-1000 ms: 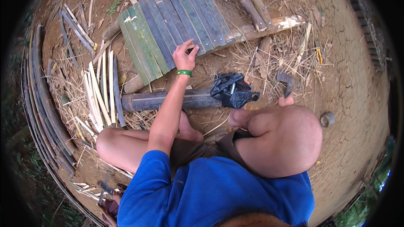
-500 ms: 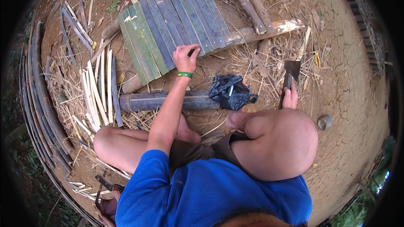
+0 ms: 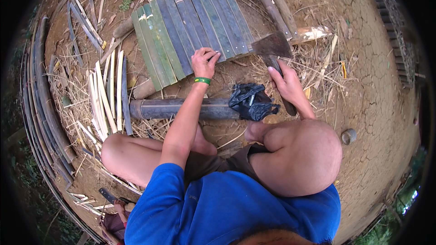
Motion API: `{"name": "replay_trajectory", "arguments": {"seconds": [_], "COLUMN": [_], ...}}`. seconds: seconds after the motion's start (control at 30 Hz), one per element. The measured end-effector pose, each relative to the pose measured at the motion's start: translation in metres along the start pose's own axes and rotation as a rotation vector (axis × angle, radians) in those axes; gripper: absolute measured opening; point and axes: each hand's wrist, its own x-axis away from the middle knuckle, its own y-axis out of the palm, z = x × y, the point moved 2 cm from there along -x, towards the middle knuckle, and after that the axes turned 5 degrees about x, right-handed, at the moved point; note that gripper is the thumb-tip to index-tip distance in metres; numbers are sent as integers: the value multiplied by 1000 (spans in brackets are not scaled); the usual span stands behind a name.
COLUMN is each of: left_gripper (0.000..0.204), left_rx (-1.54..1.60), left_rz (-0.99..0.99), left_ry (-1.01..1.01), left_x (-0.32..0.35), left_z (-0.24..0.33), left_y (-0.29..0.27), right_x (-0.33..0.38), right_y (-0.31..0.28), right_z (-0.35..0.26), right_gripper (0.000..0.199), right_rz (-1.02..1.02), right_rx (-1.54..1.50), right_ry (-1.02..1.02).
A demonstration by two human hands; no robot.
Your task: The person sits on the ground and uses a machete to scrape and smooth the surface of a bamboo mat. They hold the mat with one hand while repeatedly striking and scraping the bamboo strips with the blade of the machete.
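A hatchet point(image 3: 274, 46) was right of upper centre, its handle slanting from upper left to lower right; the head lay crosswise, broad end rightward, narrow end overlapping the near right corner of the slatted panel point(image 3: 200, 22). The right hand point(image 3: 287, 80) had closed round the handle below the head, its forearm angling up leftward from behind the right knee. The left arm reached almost straight up, and the left hand point(image 3: 205, 62) was bent at the panel's lower edge, fingers curled, thumb and forefinger drawn together; whether they pinched anything could not be told. The slats ran upper left to lower right. Below were a black bag point(image 3: 252, 103) and a dark bamboo pole point(image 3: 186, 109).
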Motion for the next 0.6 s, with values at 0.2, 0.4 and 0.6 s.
{"name": "replay_trajectory", "arguments": {"seconds": [0.2, 0.4, 0.6], "left_gripper": [10, 8, 10], "left_rx": [-99, -99, -121], "left_rz": [5, 37, 34], "left_ry": [97, 120, 89], "left_x": [1, 0, 3], "left_z": [13, 21, 20], "left_y": [-4, -2, -5], "right_x": [-23, -39, -42], "right_y": [16, 60, 71], "right_z": [-44, -24, -28], "right_gripper": [43, 44, 44], "right_rz": [-35, -21, -58], "right_rx": [147, 245, 213], "right_ry": [-61, -147, -92]}}
